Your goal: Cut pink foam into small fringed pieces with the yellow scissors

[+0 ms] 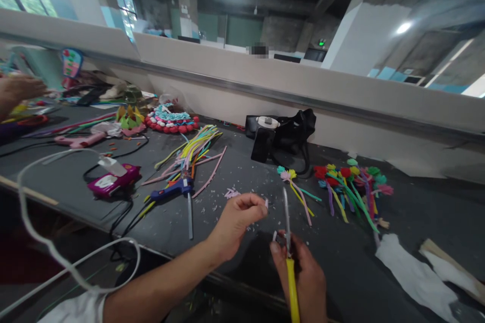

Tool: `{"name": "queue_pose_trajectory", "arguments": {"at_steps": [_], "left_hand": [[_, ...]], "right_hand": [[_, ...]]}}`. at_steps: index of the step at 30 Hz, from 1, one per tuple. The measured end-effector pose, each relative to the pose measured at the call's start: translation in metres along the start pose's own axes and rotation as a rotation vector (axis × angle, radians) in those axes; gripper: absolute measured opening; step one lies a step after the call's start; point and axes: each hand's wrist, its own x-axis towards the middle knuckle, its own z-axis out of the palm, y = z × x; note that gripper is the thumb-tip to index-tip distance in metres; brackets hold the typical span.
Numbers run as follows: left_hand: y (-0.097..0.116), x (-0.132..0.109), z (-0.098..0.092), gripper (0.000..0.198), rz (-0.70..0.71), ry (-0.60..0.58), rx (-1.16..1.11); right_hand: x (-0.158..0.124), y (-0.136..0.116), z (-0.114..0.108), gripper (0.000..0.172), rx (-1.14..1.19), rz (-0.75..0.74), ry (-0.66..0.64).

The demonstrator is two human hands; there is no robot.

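In the head view my left hand (pixel 242 219) is over the middle of the table, thumb and forefinger pinched on a short pale pink pipe cleaner piece (pixel 266 204). My right hand (pixel 306 277) grips a yellow-handled pair of scissors (pixel 291 282), seen nearly edge-on with the metal end pointing up and away. A small pale piece (pixel 275 235) shows by the right thumb; whether the fingers hold it, I cannot tell. Beyond my left hand lies a little heap of cut pink pieces (pixel 232 193), with pale clippings scattered about.
Behind my hands lie a small pipe cleaner flower bunch (pixel 303 197) and a larger heap of them (pixel 346 181). On the left are a blue glue gun (pixel 172 191), loose pipe cleaners (pixel 200 144) and a purple power box (pixel 113 181). Another person's hand (pixel 20 88) is at far left.
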Motion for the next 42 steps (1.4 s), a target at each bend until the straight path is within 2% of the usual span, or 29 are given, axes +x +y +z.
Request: {"name": "queue_pose_trajectory", "arguments": {"at_steps": [3,8,10,13,16,18,21,23,27,31,34,37,42], "left_hand": [[-0.005,-0.001,0.002,0.006,0.119,-0.048,0.324],[-0.02,-0.009,0.006,0.008,0.587,-0.193,0.931],[-0.025,-0.012,0.008,0.008,0.698,-0.251,1.075],[-0.03,-0.015,0.009,0.007,0.77,-0.288,1.191],[-0.029,-0.014,0.01,0.006,0.662,-0.291,1.138],[-0.025,-0.011,0.009,0.004,0.449,-0.314,0.975],[-0.02,-0.005,0.007,0.008,0.04,-0.367,0.651],[-0.019,-0.002,0.005,0.01,-0.154,-0.383,0.479],[-0.02,-0.001,0.002,0.012,-0.332,-0.392,0.259],[-0.02,-0.002,0.004,0.012,-0.418,-0.407,0.153],[-0.019,-0.003,0.006,0.01,-0.409,-0.345,0.141],[-0.016,-0.002,0.007,0.008,-0.306,-0.238,0.096],[-0.006,0.002,0.003,0.005,-0.086,-0.008,-0.004]], "right_hand": [[0.003,-0.003,-0.007,0.052,0.065,0.081,0.033],[0.007,-0.002,-0.016,0.056,0.138,0.251,0.004],[0.009,-0.001,-0.017,0.058,0.135,0.289,-0.012],[0.011,-0.003,-0.018,0.054,0.125,0.305,0.003],[0.011,-0.005,-0.019,0.051,0.128,0.28,-0.004],[0.013,-0.005,-0.021,0.051,0.158,0.261,-0.04],[0.014,-0.003,-0.023,0.05,0.176,0.258,-0.092],[0.015,-0.002,-0.023,0.048,0.153,0.248,-0.101],[0.015,-0.006,-0.024,0.044,0.119,0.225,-0.06],[0.016,-0.015,-0.026,0.044,0.164,0.235,-0.022],[0.016,-0.018,-0.025,0.046,0.195,0.242,0.002],[0.013,-0.011,-0.021,0.047,0.16,0.213,0.028],[0.003,0.003,-0.008,0.049,-0.015,0.04,0.003]]}}
